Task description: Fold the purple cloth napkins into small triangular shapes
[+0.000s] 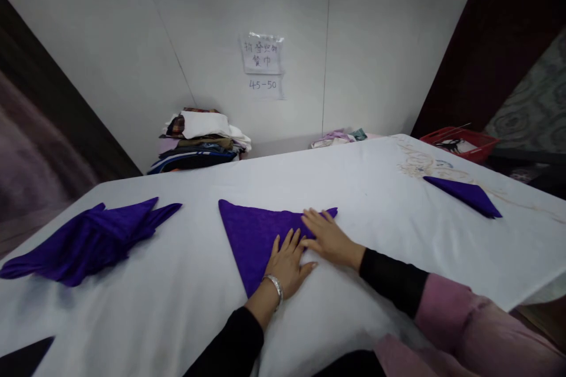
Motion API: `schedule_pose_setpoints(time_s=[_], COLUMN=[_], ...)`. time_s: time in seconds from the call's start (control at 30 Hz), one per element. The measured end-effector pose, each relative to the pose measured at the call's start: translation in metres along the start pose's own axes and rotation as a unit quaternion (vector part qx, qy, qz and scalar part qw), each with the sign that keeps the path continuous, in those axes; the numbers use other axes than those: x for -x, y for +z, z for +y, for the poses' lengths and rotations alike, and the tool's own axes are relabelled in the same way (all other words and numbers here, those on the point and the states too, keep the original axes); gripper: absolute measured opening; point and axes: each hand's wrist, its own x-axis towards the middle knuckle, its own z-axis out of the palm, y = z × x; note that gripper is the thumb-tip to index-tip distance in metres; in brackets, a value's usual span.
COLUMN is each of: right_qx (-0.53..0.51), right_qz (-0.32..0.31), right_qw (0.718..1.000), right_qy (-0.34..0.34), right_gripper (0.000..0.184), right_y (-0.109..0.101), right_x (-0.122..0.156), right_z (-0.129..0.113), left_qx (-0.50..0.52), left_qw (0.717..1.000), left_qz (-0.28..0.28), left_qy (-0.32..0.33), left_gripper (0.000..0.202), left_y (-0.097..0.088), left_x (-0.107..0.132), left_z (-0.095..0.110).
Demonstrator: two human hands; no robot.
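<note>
A purple cloth napkin (254, 230) folded into a triangle lies flat on the white tablecloth (362, 188) in front of me. My left hand (287, 262), with a silver bracelet at the wrist, rests flat on the napkin's lower right part, fingers stretched out. My right hand (325, 234) lies flat on the napkin's right corner, fingers spread and pointing left. Both hands press on the cloth and grip nothing.
A heap of loose purple napkins (88, 238) lies at the left. One folded purple napkin (464, 193) sits at the far right. A stack of folded fabrics (198, 141) stands by the wall, a red basket (460, 142) beyond the table's right end.
</note>
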Motion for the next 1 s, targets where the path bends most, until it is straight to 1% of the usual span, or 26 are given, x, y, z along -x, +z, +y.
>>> schedule_pose_setpoints(time_s=[0.07,0.13,0.17,0.23,0.33,0.53,0.7,0.8,0.9,0.97,1.0], right_qx=[-0.045,-0.08,-0.092,-0.104,-0.096,-0.013,0.067,0.094,0.107,0.111,0.107], right_qz=[-0.036,-0.06,-0.068,-0.079,-0.098,-0.09,-0.056,-0.038,-0.029,-0.016,-0.008], right_qw=[0.997,0.991,0.989,0.988,0.99,0.996,0.993,0.989,0.983,0.981,0.983], right_qy=[-0.056,-0.086,-0.09,-0.08,-0.04,0.017,0.075,0.108,0.148,0.159,0.148], right_gripper=[0.069,0.071,0.071,0.071,0.072,0.07,0.073,0.071,0.069,0.07,0.07], right_y=[0.006,0.013,0.016,0.021,0.027,0.027,0.027,0.027,0.023,0.017,0.014], right_x=[-0.017,-0.032,-0.039,-0.046,-0.048,-0.032,-0.021,-0.017,-0.017,-0.021,-0.025], right_z=[-0.025,-0.041,-0.044,-0.043,-0.027,0.024,0.064,0.083,0.091,0.083,0.075], left_qx=[-0.002,-0.004,-0.003,0.006,0.02,0.019,0.021,0.02,0.021,0.024,0.027], left_qw=[1.0,1.0,1.0,1.0,1.0,1.0,1.0,1.0,1.0,1.0,1.0], left_qz=[0.007,0.009,0.011,0.017,0.023,0.012,-0.004,-0.01,-0.01,-0.009,-0.007], left_qy=[0.003,0.004,0.002,-0.004,-0.001,0.005,0.003,-0.002,-0.006,-0.004,-0.004], left_gripper=[0.063,0.058,0.057,0.059,0.064,0.071,0.07,0.07,0.07,0.07,0.07], left_y=[0.0,0.0,0.0,0.001,0.005,0.01,0.006,0.003,0.001,0.0,0.0], left_x=[-0.001,-0.001,0.0,0.0,0.002,0.001,0.003,0.004,0.004,0.005,0.005], left_z=[0.001,0.001,0.001,0.001,0.0,-0.005,-0.002,0.0,0.001,0.002,0.002])
